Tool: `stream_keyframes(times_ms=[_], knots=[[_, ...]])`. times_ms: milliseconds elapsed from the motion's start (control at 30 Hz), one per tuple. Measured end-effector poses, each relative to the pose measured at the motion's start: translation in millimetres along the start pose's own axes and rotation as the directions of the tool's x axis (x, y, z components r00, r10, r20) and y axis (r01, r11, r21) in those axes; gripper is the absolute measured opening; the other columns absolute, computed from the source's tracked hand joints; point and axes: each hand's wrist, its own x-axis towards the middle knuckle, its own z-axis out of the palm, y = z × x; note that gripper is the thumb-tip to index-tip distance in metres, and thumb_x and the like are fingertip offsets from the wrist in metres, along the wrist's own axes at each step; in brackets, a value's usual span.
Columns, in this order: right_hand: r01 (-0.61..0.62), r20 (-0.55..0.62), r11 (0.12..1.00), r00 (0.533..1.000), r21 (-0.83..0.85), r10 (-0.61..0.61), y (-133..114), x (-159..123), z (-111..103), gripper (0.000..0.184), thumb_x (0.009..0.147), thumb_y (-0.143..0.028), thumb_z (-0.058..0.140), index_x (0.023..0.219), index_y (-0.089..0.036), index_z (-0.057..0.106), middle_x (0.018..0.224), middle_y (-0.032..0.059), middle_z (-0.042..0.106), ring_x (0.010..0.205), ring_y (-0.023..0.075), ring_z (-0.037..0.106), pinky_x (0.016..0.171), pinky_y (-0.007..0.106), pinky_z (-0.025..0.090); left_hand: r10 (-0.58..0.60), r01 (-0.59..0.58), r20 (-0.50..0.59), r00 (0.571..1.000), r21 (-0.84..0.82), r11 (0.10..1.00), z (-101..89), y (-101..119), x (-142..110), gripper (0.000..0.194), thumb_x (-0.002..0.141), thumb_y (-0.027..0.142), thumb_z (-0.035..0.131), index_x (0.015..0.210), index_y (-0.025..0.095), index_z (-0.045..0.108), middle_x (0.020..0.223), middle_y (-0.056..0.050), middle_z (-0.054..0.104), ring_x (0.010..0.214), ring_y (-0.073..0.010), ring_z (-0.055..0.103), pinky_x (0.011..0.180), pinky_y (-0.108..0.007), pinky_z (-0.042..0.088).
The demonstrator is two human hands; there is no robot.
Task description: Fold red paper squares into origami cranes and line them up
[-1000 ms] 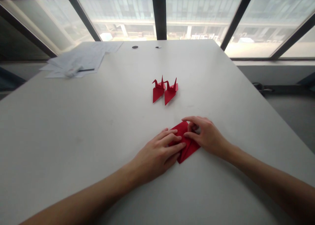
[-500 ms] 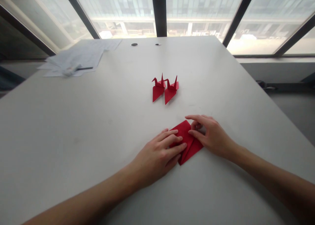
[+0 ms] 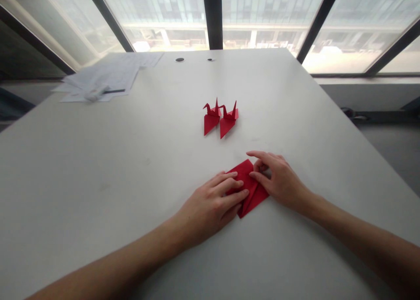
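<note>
A folded piece of red origami paper (image 3: 246, 175) lies on the white table between my hands, with a raised fold running across it. My left hand (image 3: 218, 199) rests on its left part, fingers spread and pressing it down. At the paper's right edge, my right hand (image 3: 277, 177) pinches a flap between thumb and curled fingers, while the index finger reaches out above. The right fingertips partly hide the edge they hold. Beyond the paper stand two red paper cranes, a left crane (image 3: 211, 120) and a right crane (image 3: 228, 121), side by side and close together.
White paper sheets (image 3: 105, 75) lie loosely piled at the table's far left, with a dark pen (image 3: 114, 91) and a crumpled whitish item (image 3: 95, 93) on them. Two round dark-centred fittings (image 3: 180, 60) sit near the far edge. Windows (image 3: 170, 18) rise behind the white table (image 3: 114, 160).
My right hand has shifted very slightly left and the paper's right part with it. The left hand stays in place on the paper, and the cranes have not moved.
</note>
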Motion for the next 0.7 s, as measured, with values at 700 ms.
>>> stream_keyframes(times_ms=[700], knots=[[0.011, 0.02, 1.0, 1.0, -0.025, -0.01, -0.4, 0.9, -2.0, 0.045, 0.085, -0.01, 0.066, 0.128, -0.024, 0.059, 0.084, -0.001, 0.069, 0.084, 0.0192, 0.061, 0.092, 0.039, 0.042, 0.013, -0.013, 0.006, 1.0, 0.023, 1.0, -0.5, 2.0, 1.9, 0.029, 0.097, 0.019, 0.054, 0.124, 0.022, 0.063, 0.125, -0.006, 0.063, 0.123, -0.0206, 0.057, 0.116, -0.043, 0.042]])
